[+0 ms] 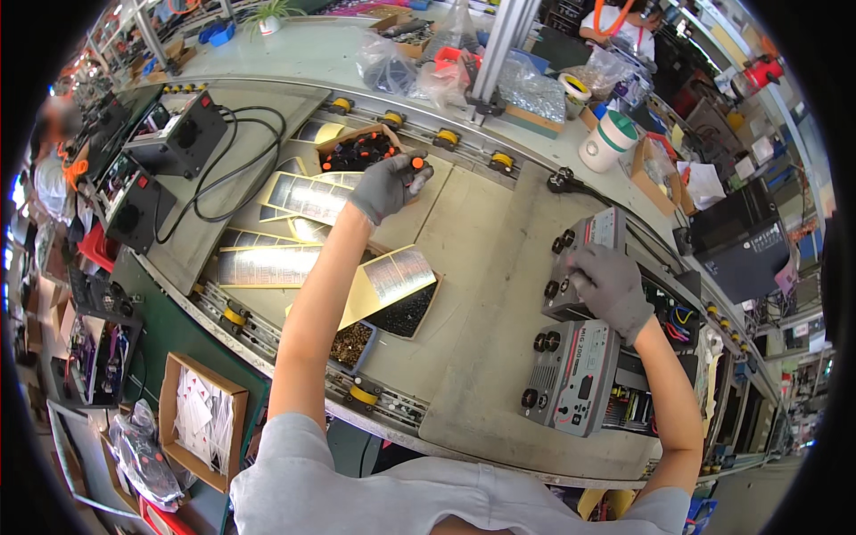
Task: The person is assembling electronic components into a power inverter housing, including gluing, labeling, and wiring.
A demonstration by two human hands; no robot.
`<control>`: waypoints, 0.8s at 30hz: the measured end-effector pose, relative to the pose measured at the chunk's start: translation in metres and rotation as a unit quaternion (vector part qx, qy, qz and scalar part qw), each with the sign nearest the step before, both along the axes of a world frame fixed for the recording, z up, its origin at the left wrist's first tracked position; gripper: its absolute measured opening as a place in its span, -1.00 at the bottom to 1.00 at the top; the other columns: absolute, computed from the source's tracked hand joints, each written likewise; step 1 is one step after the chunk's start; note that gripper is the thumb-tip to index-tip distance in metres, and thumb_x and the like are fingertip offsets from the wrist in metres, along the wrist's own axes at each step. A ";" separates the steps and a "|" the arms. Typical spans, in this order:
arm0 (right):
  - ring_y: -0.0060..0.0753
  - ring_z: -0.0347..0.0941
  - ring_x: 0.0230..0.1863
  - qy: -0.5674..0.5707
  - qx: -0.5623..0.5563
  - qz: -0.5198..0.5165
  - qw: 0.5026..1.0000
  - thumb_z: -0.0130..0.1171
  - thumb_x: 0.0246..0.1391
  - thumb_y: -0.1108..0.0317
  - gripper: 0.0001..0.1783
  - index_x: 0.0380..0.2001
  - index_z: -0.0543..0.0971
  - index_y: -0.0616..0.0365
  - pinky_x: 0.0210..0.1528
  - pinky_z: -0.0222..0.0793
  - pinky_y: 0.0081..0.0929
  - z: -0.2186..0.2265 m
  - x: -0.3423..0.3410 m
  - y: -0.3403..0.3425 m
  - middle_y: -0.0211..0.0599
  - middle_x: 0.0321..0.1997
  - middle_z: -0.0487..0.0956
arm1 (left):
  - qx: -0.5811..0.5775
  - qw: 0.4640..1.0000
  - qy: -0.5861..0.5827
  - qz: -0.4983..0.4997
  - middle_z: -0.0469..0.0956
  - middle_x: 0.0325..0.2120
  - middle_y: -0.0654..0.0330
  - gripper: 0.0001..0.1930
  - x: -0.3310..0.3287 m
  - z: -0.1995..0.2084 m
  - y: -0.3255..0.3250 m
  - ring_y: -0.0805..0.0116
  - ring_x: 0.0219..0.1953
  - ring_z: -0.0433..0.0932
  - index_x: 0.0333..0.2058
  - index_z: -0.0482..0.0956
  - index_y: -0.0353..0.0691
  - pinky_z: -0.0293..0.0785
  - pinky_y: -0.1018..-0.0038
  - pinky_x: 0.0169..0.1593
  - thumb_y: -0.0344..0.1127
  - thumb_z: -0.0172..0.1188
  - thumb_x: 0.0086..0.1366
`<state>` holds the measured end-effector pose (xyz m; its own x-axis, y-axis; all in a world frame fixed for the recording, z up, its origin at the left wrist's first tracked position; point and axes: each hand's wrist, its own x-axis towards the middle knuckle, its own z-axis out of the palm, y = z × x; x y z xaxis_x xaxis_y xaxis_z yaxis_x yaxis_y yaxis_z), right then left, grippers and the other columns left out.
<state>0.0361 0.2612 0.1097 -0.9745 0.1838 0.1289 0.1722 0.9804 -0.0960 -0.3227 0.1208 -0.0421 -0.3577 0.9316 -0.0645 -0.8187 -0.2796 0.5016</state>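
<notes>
The left hand (385,185) pinches an orange-capped knob (415,164) above a cardboard box (357,150) filled with similar black-and-orange knobs. The right hand (611,287) lies palm-down, fingers curled, gripping a grey panel unit (584,263) at the conveyor's right side; its long axis runs away from the person, knobs facing left.

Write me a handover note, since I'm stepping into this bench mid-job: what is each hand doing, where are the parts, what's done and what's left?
Left hand: gloved, pinching an orange-capped black knob above the box of knobs.
Right hand: gloved, resting on the upper grey front panel, steadying it.
Second grey panel lies nearer, at the belt edge.
Done: both panels carry black knobs already.
Left: the held knob is not yet fitted; I can't tell which position is empty.
</notes>
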 end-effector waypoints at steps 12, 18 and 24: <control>-0.26 0.47 -0.31 0.261 0.082 -0.204 0.940 0.07 -0.01 0.57 -0.87 -0.33 0.49 0.22 -0.23 0.36 -0.49 0.040 0.145 0.080 -0.20 -0.33 0.52 | -0.057 0.987 0.046 -0.140 0.46 -0.26 0.18 -0.66 0.160 0.023 0.045 0.45 -0.27 0.48 0.04 0.33 -0.34 0.48 0.64 -0.14 -0.34 -0.01 0.34; -0.16 0.47 -0.22 0.222 0.071 -0.362 0.903 0.07 0.06 0.45 -0.83 -0.25 0.50 0.21 -0.16 0.35 -0.44 -0.005 0.224 0.144 -0.14 -0.23 0.51 | -0.054 0.972 0.124 -0.195 0.48 -0.26 0.27 -0.64 0.202 0.044 0.060 0.56 -0.29 0.44 0.03 0.39 -0.33 0.41 0.67 -0.23 -0.30 0.06 0.31; 0.01 0.42 -0.11 0.195 0.116 -0.401 0.887 -0.03 0.14 0.31 -0.71 -0.12 0.48 0.20 -0.07 0.32 -0.30 -0.031 0.236 0.152 -0.09 -0.12 0.48 | -0.077 0.951 0.176 -0.244 0.46 -0.36 0.31 -0.65 0.218 0.030 0.067 0.60 -0.41 0.33 -0.02 0.43 -0.33 0.29 0.69 -0.34 -0.24 0.07 0.31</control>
<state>0.2718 0.4136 0.0790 -0.4148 0.7231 0.5523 0.8220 0.5581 -0.1134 -0.1046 0.1879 -0.0120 0.0891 0.9814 -0.1698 -0.6056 0.1887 0.7731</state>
